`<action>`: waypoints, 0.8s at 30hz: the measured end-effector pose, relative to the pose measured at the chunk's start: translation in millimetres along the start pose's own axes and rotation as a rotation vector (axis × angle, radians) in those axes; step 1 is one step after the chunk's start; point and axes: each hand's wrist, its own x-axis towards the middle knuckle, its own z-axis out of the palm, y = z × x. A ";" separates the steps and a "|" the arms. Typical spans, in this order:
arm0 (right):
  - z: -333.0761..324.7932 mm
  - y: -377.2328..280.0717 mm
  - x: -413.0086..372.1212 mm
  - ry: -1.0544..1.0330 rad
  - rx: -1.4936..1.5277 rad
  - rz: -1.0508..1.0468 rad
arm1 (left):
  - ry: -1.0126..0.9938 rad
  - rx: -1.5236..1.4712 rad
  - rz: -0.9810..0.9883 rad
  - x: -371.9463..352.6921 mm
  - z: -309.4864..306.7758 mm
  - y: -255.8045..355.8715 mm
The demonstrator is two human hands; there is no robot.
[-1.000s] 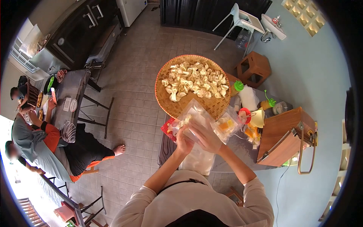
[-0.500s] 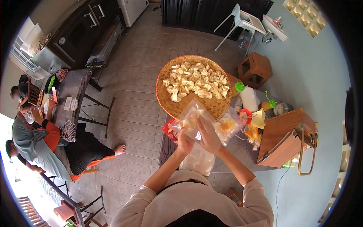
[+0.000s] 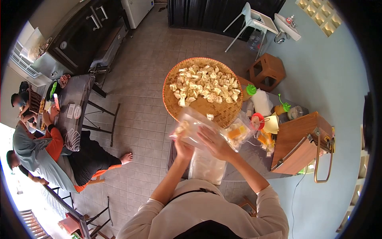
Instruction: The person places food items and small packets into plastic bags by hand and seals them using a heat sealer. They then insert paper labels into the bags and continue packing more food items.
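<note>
My left hand [image 3: 184, 148] is closed around the lower left of a clear plastic bag [image 3: 201, 119], with a few pale folded dumplings [image 3: 182, 128] bunched inside near its fingers. My right hand [image 3: 215, 142] lies across the bag's right side, fingers stretched out flat against the plastic. Just beyond the bag, a round woven tray [image 3: 175, 105] carries many pleated dumplings [image 3: 205, 83], and a single dumpling [image 3: 210, 116] sits apart at its near side. Below my hands lies a stack of flat clear bags [image 3: 207, 167].
Right of the tray are a filled clear bag [image 3: 238, 130], a red cup [image 3: 258, 120], green-capped bottles [image 3: 281, 108] and a wooden box [image 3: 296, 145]. A brown stool [image 3: 267, 71] stands behind. Two people sit at a dark table [image 3: 81, 89] on the left.
The bag has tilted left and lowered, its dumplings now gathered toward my left hand. My right hand has slid slightly left over the plastic. The lone dumpling on the tray has come into view.
</note>
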 end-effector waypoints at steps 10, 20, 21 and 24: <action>76.2 126.8 7.6 0.344 0.038 0.570 | 0.082 0.009 0.166 7.8 -2.3 76.3; 77.5 104.9 16.2 0.520 0.418 0.569 | 0.027 -0.035 0.094 8.2 6.1 66.8; 56.9 82.1 14.0 0.570 0.478 0.554 | 0.025 -0.037 0.097 8.5 4.8 68.3; 17.4 32.2 -3.4 0.420 0.648 0.572 | 0.017 -0.080 0.082 10.8 3.2 67.0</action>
